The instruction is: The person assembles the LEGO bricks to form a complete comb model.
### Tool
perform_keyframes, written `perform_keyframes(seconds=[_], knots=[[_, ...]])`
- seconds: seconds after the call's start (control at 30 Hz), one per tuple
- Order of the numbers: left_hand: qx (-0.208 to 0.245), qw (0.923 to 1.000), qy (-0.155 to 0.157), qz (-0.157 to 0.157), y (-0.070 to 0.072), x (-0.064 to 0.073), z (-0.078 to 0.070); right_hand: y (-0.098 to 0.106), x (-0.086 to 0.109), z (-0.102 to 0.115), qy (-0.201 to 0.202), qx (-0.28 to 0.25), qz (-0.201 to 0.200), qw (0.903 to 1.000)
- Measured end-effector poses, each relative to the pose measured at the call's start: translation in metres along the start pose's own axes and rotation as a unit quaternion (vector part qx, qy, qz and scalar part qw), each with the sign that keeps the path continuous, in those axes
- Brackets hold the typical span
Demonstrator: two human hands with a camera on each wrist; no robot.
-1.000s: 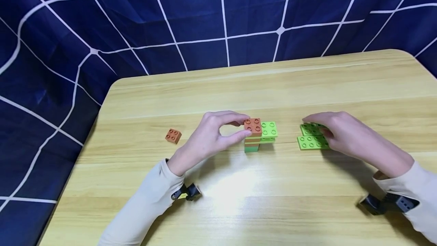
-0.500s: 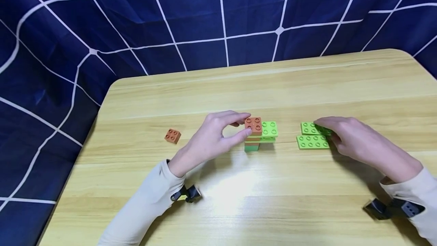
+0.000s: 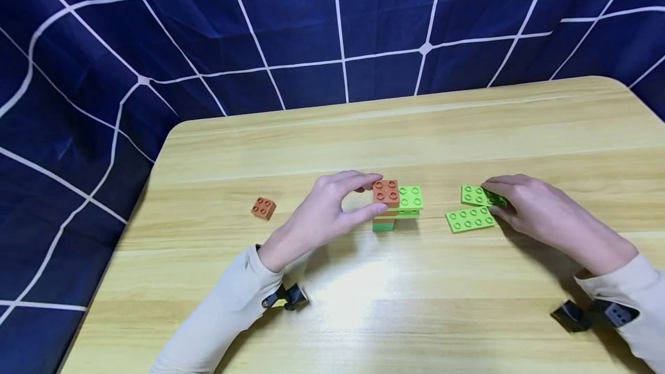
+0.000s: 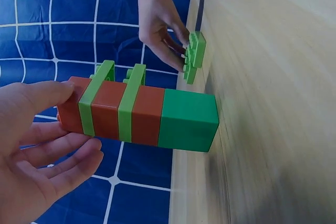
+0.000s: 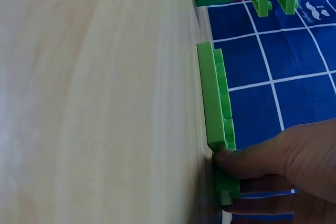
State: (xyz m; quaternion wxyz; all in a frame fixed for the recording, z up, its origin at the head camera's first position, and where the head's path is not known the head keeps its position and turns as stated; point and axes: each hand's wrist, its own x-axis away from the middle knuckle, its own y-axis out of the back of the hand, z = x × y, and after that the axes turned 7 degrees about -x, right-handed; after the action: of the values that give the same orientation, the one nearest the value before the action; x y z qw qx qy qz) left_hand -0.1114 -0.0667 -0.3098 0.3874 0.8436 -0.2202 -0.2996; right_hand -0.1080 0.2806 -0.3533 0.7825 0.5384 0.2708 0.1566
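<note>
A stack of toy building bricks stands upright on the table. At its bottom is a dark green brick [image 4: 188,120]; above, orange bricks alternate with two light green plates that stick out to the right. My left hand [image 3: 317,215] pinches the top orange brick [image 3: 386,193] between thumb and index finger, the other fingers loosely bent beside the stack. Farther right, two light green eight-stud plates lie studs up. My right hand [image 3: 540,215] grips the right end of the far plate [image 3: 472,194], covering part of it. The near plate [image 3: 470,220] lies slightly angled, its right end by my thumb.
A loose orange four-stud brick [image 3: 263,208] lies left of my left hand. The wooden table [image 3: 332,143] ends at the back against a dark blue curtain [image 3: 291,22] with white lines. Each wrist carries a small black camera [image 3: 296,297].
The near light green plate has turned and slid a little left, apart from the far plate at its left end. My right hand has shifted right along the plates. My left hand stays on the stack.
</note>
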Motion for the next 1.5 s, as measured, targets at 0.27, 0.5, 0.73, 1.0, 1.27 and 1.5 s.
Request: perform_keyframes(seconds=[0.27,0.5,0.73,1.0,1.27,1.5], knots=[[-0.009,0.9999,-0.004,-0.008,0.001,0.001,0.0,0.001,0.001,-0.001,-0.002,-0.003,0.0,1.0],[-0.019,0.9997,-0.014,-0.01,0.0,0.0,0.001,0.001,0.003,-0.001,-0.009,-0.008,0.001,0.9999],[-0.028,0.9987,-0.039,-0.02,0.0,0.0,0.002,0.004,0.002,0.001,-0.014,-0.002,-0.002,0.9999],[-0.029,0.9984,-0.044,-0.02,0.0,0.001,0.003,0.009,-0.001,0.006,-0.025,0.001,-0.011,0.9996],[-0.026,0.998,-0.05,-0.026,0.0,0.001,0.003,0.016,-0.006,0.014,-0.015,0.003,-0.013,0.9998],[-0.027,0.9975,-0.06,-0.027,0.001,0.001,0.004,0.02,-0.008,0.02,-0.007,0.005,-0.02,0.9998]])
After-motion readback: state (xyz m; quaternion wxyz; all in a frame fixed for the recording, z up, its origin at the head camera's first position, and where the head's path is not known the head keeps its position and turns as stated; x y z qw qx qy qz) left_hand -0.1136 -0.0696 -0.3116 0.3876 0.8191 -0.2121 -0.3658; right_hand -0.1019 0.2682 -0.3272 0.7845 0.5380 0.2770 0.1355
